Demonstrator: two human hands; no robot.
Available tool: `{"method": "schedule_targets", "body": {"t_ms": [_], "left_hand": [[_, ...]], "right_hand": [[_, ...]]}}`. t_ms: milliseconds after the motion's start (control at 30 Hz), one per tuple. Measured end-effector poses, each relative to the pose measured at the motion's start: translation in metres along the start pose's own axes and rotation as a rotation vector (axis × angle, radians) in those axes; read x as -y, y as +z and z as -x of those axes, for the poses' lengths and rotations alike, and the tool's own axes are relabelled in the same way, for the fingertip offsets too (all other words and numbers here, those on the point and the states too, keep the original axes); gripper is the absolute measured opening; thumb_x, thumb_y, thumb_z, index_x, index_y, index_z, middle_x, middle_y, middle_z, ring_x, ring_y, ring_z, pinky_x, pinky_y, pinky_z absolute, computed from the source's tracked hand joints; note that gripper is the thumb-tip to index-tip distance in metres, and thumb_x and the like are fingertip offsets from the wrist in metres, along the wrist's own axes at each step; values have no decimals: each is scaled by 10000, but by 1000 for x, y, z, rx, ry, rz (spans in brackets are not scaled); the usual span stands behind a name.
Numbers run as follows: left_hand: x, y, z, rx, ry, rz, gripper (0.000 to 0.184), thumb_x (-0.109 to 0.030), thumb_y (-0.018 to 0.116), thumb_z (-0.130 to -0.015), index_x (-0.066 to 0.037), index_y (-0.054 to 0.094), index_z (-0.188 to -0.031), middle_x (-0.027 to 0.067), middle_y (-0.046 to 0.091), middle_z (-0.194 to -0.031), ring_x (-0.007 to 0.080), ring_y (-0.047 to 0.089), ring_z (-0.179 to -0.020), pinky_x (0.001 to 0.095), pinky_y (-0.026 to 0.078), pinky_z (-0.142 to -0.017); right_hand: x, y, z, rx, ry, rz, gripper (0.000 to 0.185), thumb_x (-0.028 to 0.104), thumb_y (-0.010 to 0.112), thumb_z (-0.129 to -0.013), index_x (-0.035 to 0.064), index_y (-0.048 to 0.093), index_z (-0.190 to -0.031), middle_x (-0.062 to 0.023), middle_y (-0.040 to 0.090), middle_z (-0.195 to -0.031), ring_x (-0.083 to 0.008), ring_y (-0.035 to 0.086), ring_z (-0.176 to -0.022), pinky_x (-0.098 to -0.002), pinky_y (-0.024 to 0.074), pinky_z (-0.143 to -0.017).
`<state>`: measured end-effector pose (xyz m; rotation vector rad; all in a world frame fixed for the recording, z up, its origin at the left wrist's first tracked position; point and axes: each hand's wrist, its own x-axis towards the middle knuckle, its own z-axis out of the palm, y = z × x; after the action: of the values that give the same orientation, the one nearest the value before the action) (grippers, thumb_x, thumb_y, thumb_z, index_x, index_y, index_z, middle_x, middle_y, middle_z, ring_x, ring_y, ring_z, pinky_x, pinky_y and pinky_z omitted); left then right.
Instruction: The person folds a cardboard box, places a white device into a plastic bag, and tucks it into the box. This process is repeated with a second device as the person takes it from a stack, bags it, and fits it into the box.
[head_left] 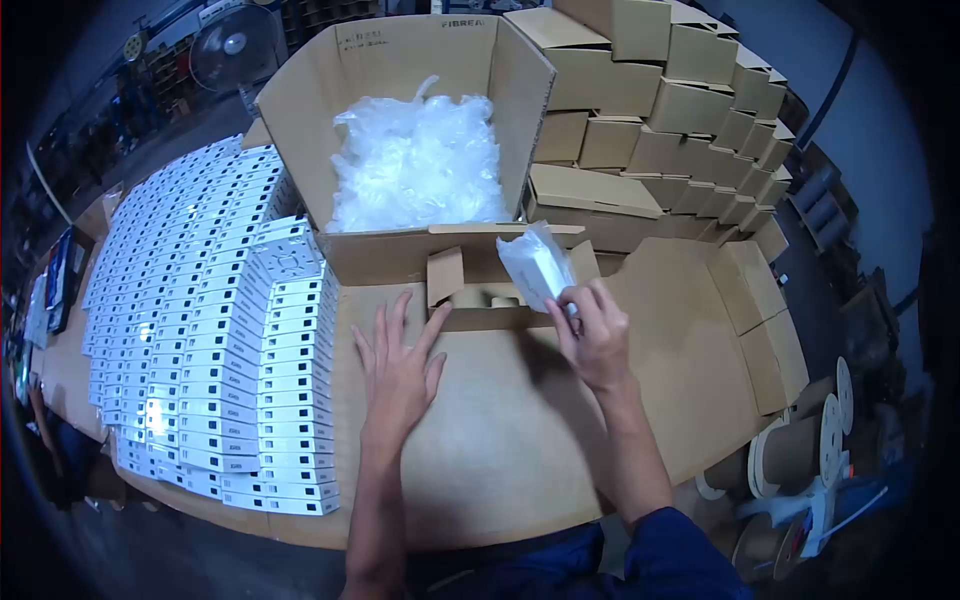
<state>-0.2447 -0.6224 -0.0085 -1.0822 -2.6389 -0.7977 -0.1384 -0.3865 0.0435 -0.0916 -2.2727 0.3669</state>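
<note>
My right hand [597, 335] pinches a clear plastic bag [538, 265] with a white, flat, box-like item inside. It holds the bag tilted above the right part of a small open cardboard box [475, 318]. The box lies on the cardboard-covered table with its flaps raised. My left hand [398, 365] is open, fingers spread, at the box's left front corner. Its fingertips are near or on the box edge; whether they touch it I cannot tell.
Behind the small box stands a large open carton [415, 55] filled with clear plastic bags [420, 160]. Stacked white units [215, 330] with dark square openings cover the left side. Closed brown boxes [690, 110] are piled at the back right. Cable spools [795, 455] stand beyond the right edge.
</note>
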Motion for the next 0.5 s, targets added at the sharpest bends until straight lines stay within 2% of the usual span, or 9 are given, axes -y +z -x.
{"method": "schedule_targets", "body": {"t_ms": [33,167,267,367,433,500], "left_hand": [[0,3,-3,13,-1,-33,713,-165,754,-866,-305,498,-1517,141,335,-1593,422,330,-1460,715,154,-1195],[8,11,-4,49,3,-60,733,-167,755,-866,-307,480,-1530,124,331,-1606,409,339,-1467,733,162,-1188],[6,8,-5,14,11,2,708,-159,754,-865,-284,505,-1517,137,466,-1442,368,450,-1349,694,195,-1199],[9,7,-7,81,-29,103,673,-148,753,-862,-263,543,-1491,125,527,-1192,321,514,-1173,645,232,-1207],[8,7,-7,3,11,28,657,-142,757,-855,-260,566,-1473,106,494,-1023,300,509,-1059,607,247,-1213],[8,6,-6,18,1,2,659,-142,755,-855,-281,566,-1471,124,499,-1196,311,494,-1192,642,192,-1220]], "right_hand": [[-3,6,0,-26,-31,30,167,60,790,-861,32,645,-941,-96,610,-850,-251,658,-641,-378,543,-527],[-11,21,2,-30,-8,49,170,80,775,-876,36,645,-976,-109,612,-871,-275,664,-651,-392,555,-542],[-15,30,1,1,47,69,173,96,772,-878,32,652,-985,-125,624,-887,-315,670,-675,-417,559,-566],[-22,44,2,-21,99,21,183,102,769,-873,29,661,-1001,-147,637,-909,-359,673,-709,-455,559,-602],[-25,50,2,6,137,53,169,99,771,-864,23,672,-978,-158,644,-915,-374,676,-727,-475,558,-621],[-27,55,1,31,177,85,152,89,778,-851,6,690,-943,-172,654,-902,-380,679,-728,-478,559,-640]]}}
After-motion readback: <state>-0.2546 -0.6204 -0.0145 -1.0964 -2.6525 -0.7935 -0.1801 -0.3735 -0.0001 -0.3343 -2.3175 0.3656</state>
